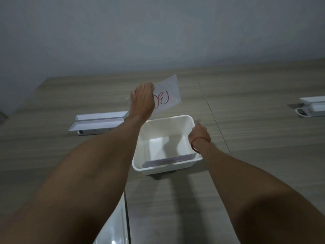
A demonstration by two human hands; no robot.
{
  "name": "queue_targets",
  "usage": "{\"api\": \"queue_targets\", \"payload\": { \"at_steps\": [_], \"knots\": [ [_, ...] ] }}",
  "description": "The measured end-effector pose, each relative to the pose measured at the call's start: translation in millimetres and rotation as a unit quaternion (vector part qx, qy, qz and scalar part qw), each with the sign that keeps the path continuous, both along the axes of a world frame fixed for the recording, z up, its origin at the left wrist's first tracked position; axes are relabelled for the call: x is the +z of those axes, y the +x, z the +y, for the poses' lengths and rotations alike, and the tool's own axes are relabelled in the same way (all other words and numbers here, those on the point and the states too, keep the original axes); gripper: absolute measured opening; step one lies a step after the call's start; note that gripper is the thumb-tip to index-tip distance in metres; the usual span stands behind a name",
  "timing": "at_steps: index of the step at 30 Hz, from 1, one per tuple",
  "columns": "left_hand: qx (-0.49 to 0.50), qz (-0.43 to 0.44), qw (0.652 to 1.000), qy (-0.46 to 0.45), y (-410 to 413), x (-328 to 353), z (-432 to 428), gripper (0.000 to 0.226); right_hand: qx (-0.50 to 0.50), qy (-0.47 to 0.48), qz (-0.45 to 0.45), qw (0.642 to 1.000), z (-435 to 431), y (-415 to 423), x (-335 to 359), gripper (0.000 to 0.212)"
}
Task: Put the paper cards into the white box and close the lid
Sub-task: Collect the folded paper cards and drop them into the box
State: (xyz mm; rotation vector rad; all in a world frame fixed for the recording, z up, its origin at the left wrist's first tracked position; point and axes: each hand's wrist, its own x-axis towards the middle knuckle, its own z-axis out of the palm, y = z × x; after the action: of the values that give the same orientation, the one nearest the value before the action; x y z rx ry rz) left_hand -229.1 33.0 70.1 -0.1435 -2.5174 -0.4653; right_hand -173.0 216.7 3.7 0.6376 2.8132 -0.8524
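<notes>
1. While I look down at a wood-grain table (246, 106), both of my bare forearms reach forward from the bottom of the view.
2. My left hand (142, 99) is up at about 12 o'clock from the white box (175, 167), raised above the table, its fingers closed on the left edge of a single paper card (169, 95).
3. That card is tilted, its face toward me, with red handwritten marks on it; the marks read upside down and I cannot make them out with certainty.
4. My right hand (199, 132) is at the box's 3 o'clock side, fingers curled at the right rim; I cannot tell whether they grip the rim or merely touch it.
5. A thin red string (197, 140) circles my right wrist.
6. The white box sits open at the middle of the table, with a stack of paper cards (167, 160) lying flat on its floor toward the near wall.
7. At about 10 o'clock from the box, a long white object (98, 124) lies on the table, partly behind my left forearm.
8. Far off at 2 o'clock, another white object (311, 106) sits at the table's right edge.
</notes>
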Motion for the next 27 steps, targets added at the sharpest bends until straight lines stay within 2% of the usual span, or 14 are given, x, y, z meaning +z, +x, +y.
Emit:
{"api": "queue_targets", "payload": {
  "at_steps": [4,10,13,23,25,27],
  "knots": [
    [-0.024,0.045,0.999,-0.008,23,9,7,0.022,0.001,0.016,-0.011,1.0,2,6,7,0.033],
    [-0.037,0.034,0.999,-0.004,43,5,8,0.022,-0.02,0.026,-0.016,0.999,7,13,0,0.036],
    [-0.067,-0.006,0.998,-0.004,55,-13,6,0.022,-0.032,0.025,-0.012,0.999,8,13,0,0.036],
    [-0.073,-0.144,0.987,-0.019,99,-70,15,0.025,-0.034,0.046,-0.013,0.998,3,14,-2,0.038],
    [-0.084,-0.187,0.979,-0.015,106,-78,15,0.027,-0.024,0.051,-0.011,0.998,0,15,-4,0.038],
    [-0.106,-0.267,0.958,0.0,111,-84,10,0.026,-0.02,0.056,-0.008,0.998,-2,14,-6,0.038]
  ]
}}
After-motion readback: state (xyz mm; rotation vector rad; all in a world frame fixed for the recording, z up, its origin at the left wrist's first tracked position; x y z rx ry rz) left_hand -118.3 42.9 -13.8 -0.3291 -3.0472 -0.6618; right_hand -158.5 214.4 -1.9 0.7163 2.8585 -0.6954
